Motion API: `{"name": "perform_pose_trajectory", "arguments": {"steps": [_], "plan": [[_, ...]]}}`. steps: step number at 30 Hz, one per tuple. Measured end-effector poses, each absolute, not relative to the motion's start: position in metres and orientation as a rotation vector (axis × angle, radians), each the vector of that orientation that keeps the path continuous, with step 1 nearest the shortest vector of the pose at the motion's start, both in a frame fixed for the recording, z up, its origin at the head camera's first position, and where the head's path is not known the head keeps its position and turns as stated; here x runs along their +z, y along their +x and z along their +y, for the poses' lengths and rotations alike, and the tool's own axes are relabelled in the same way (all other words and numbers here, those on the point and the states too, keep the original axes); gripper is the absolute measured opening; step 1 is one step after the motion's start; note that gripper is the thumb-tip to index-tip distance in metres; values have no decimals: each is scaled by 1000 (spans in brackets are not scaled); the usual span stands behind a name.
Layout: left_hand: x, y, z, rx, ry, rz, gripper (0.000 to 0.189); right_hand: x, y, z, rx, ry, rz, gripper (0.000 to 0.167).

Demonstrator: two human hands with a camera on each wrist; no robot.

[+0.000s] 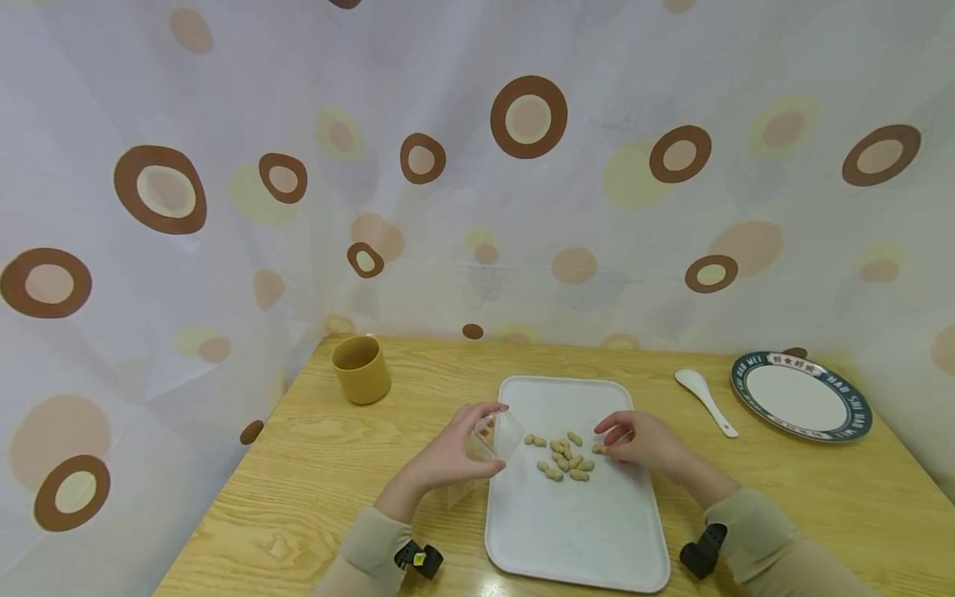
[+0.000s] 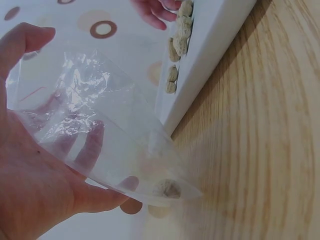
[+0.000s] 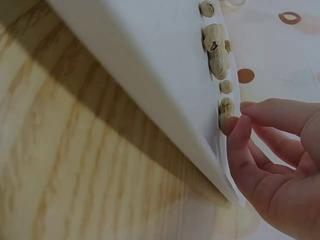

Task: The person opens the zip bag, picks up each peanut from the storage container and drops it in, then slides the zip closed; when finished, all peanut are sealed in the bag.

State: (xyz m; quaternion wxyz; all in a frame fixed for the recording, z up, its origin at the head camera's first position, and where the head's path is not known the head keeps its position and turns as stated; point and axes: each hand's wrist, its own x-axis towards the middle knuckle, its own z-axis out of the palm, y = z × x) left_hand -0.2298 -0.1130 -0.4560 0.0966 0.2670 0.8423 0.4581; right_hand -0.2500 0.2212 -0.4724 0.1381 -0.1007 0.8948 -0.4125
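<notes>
My left hand (image 1: 461,448) holds a clear plastic bag (image 2: 100,115) at the tray's left edge, fingers and thumb curved widely round it. Low in the bag's corner lies a peanut (image 2: 167,188). Several peanuts in their shells (image 1: 564,456) are scattered over the white tray (image 1: 582,531). Over the tray's right side is my right hand (image 1: 642,439), its thumb and index finger at a single peanut (image 3: 226,114). The thumb tip overlaps that peanut in the right wrist view, while a gap shows between finger and thumb in the head view.
A mustard-yellow cup (image 1: 361,371) stands at the table's back left. To the right of the tray lie a white spoon (image 1: 705,400) and a plate (image 1: 798,398) with a dark patterned rim. Behind the wooden table (image 1: 269,497) hangs a patterned curtain (image 1: 462,207).
</notes>
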Motion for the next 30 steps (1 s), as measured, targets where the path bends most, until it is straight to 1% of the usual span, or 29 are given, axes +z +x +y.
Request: {"name": "perform_pose_trajectory", "arguments": {"steps": [11,24,30], "plan": [[-458,-227,-112,1389,782,2458,76,-474,-244,218,-1177,-321,2628,24],[-455,-229,-112,1358,788,2490,76,-479,-247,215,-1148,-324,2631,20],[-456,-228,-112,1376,781,2479,76,-478,-247,215,-1174,-322,2608,21]]}}
